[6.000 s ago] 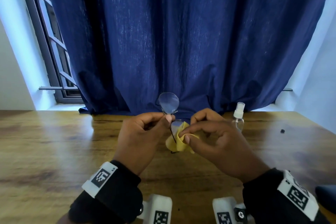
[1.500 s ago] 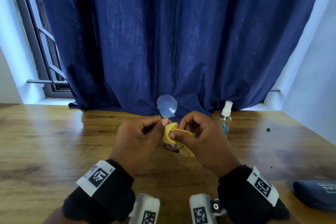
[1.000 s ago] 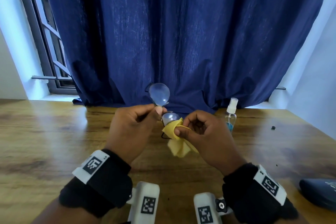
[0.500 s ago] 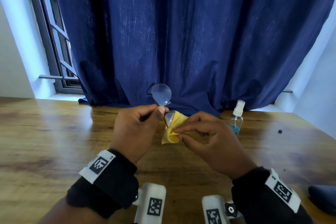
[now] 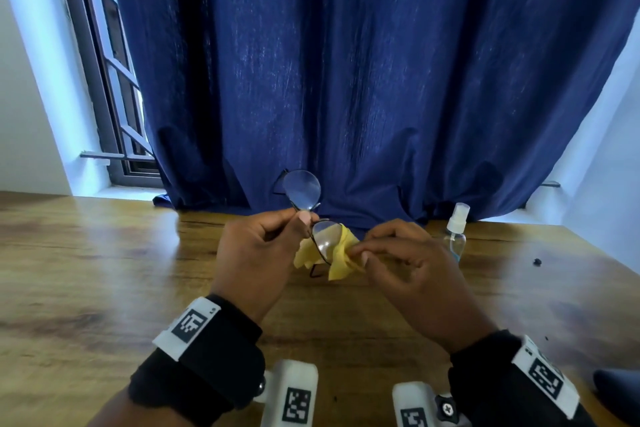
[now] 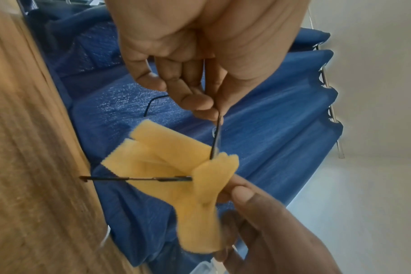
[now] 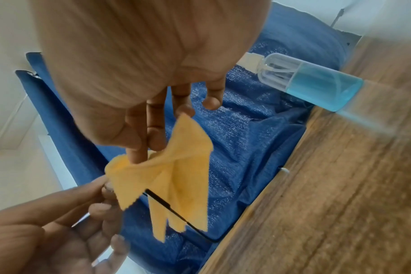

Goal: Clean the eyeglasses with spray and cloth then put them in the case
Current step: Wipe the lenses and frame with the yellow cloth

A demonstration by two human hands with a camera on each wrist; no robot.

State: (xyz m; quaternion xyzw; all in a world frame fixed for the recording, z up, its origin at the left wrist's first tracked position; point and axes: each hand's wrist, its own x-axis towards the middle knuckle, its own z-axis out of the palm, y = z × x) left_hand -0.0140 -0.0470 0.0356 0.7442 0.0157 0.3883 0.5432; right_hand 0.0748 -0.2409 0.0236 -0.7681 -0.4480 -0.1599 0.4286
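My left hand (image 5: 301,218) pinches the thin black-framed eyeglasses (image 5: 302,189) at the bridge and holds them upright above the table, one lens over the other. The yellow cloth (image 5: 341,253) wraps behind and beside the lower lens (image 5: 325,239). My right hand (image 5: 360,251) pinches it there between thumb and fingers. In the left wrist view the frame (image 6: 215,140) runs edge-on into the cloth (image 6: 176,166). The right wrist view shows thumb and forefinger on the cloth (image 7: 176,176), with a temple arm (image 7: 176,213) poking out below. The spray bottle (image 5: 456,236) stands just right of my hands.
A dark blue case (image 5: 620,392) shows at the bottom right edge of the wooden table (image 5: 104,270). A small black speck (image 5: 537,262) lies to the right of the bottle. A blue curtain (image 5: 346,80) hangs along the table's far edge.
My right hand has worked the cloth round the lower lens, which now shows in front of the cloth. My left hand keeps its pinch on the glasses.
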